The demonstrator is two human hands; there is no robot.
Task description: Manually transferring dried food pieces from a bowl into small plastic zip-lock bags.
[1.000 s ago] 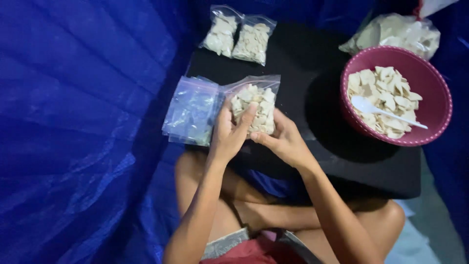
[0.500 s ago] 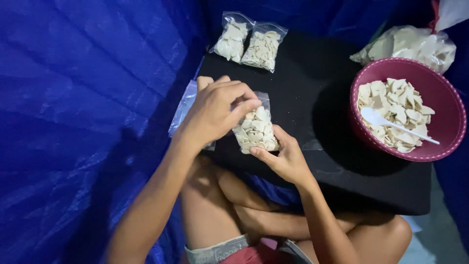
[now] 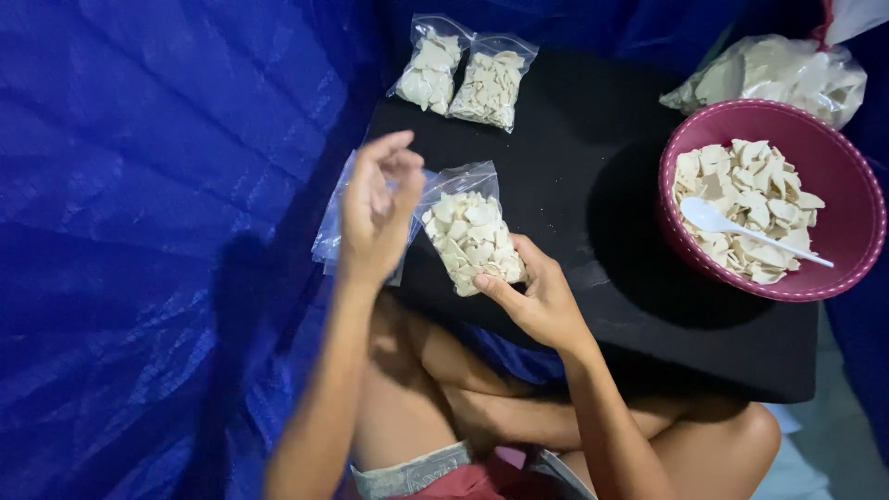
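A small clear plastic bag filled with pale chips (image 3: 469,236) lies on the black board (image 3: 593,120) over my lap. My right hand (image 3: 534,301) grips its lower right corner. My left hand (image 3: 376,206) hovers just left of the bag's top, fingers loosely curled and apart, holding nothing. Under and behind that hand lies a stack of empty clear bags (image 3: 339,215) at the board's left edge.
Two filled chip bags (image 3: 466,77) lie side by side at the board's far edge. A pink bowl (image 3: 833,167) of chips with a white plastic spoon (image 3: 748,231) sits at right, a large chip bag (image 3: 778,69) behind it. Blue tarp (image 3: 139,231) covers the left.
My left hand moved from pressing the bag's side to its top, then lifted off to the left. My right hand stayed on the bag's lower corner.
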